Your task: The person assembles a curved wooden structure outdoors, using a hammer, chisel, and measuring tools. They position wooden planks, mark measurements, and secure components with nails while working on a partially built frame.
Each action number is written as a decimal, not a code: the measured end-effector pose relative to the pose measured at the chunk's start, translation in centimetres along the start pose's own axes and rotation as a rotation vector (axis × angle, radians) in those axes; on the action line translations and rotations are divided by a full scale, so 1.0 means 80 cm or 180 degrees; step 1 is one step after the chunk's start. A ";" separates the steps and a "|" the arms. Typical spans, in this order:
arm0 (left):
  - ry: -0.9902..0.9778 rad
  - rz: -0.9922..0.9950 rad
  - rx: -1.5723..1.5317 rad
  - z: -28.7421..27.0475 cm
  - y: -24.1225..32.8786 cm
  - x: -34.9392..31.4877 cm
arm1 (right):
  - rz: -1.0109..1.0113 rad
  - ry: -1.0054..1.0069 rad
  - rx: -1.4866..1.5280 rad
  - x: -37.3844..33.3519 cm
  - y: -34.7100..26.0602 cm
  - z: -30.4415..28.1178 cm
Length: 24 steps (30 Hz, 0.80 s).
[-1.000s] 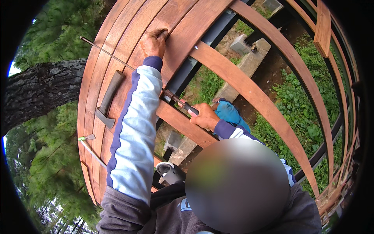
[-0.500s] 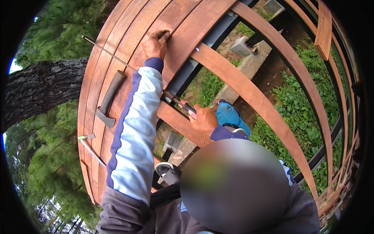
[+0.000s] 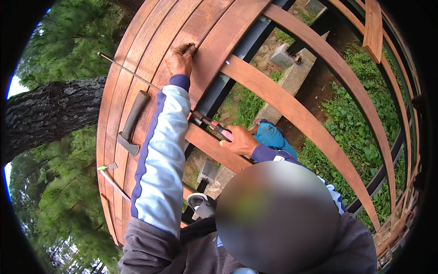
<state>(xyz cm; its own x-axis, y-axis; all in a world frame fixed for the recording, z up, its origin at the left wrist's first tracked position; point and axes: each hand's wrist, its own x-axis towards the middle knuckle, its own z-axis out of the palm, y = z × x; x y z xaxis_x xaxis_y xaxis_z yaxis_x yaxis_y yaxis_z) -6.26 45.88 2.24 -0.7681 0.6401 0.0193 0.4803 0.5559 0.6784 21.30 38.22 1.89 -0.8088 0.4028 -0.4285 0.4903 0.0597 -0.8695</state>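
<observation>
Viewing from the head camera: I take the axe [image 3: 132, 123] as landmark; it lies on the close-set boards [image 3: 223, 41].
Close-set boards: around the axe they sit side by side, so I judge that stretch laid; fastening I cannot tell.
Spaced boards [image 3: 292, 109]: right of the axe, past the steel joist [image 3: 255, 39], with wide gaps, so I judge filling remains.
Tool handle [image 3: 224, 132]: pink and black, right of the axe.
Metal bar [image 3: 129, 71]: beyond the axe, running under the left sleeve [image 3: 162, 150]; I cannot see whether it meets the handle.
Left hand [image 3: 180, 60]: beyond and right of the axe, arm outstretched, fingers curled together; I cannot tell whether they pinch anything.
Right hand [image 3: 242, 140]: right of the axe, fingers wrapped around the tool handle, forearm partly hidden.
</observation>
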 end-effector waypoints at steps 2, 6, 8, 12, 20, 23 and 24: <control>-0.0179 -0.0162 -0.0574 0.006 -0.010 0.006 | 0.0038 0.0205 -0.0344 -0.009 -0.004 0.008; -0.0332 -0.0280 -0.0963 0.016 -0.026 0.018 | 0.0224 0.0303 -0.0703 -0.007 -0.001 0.018; -0.0268 -0.0104 -0.0885 0.017 -0.027 0.018 | 0.0142 0.0346 -0.0593 0.000 0.005 0.020; -0.0174 -0.0113 -0.0652 0.010 -0.014 0.009 | 0.0231 0.0047 0.0020 0.010 0.015 0.015; -0.0216 -0.0194 -0.0416 -0.003 0.010 0.000 | 0.0948 -0.0664 0.1613 0.001 0.004 -0.001; -0.0228 -0.0191 -0.0509 -0.001 0.006 0.002 | -0.0211 0.0277 -0.0777 -0.008 -0.002 0.006; -0.0188 -0.0166 -0.0353 -0.001 0.004 0.001 | -0.0274 0.0340 -0.0931 -0.014 -0.003 0.009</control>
<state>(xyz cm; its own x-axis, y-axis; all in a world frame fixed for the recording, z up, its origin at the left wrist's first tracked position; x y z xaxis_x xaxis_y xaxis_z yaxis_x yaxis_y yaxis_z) -6.23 46.07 2.48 -0.7629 0.6438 -0.0592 0.3880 0.5293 0.7545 21.80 37.08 2.41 -0.8202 0.4777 -0.3148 0.5068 0.3513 -0.7873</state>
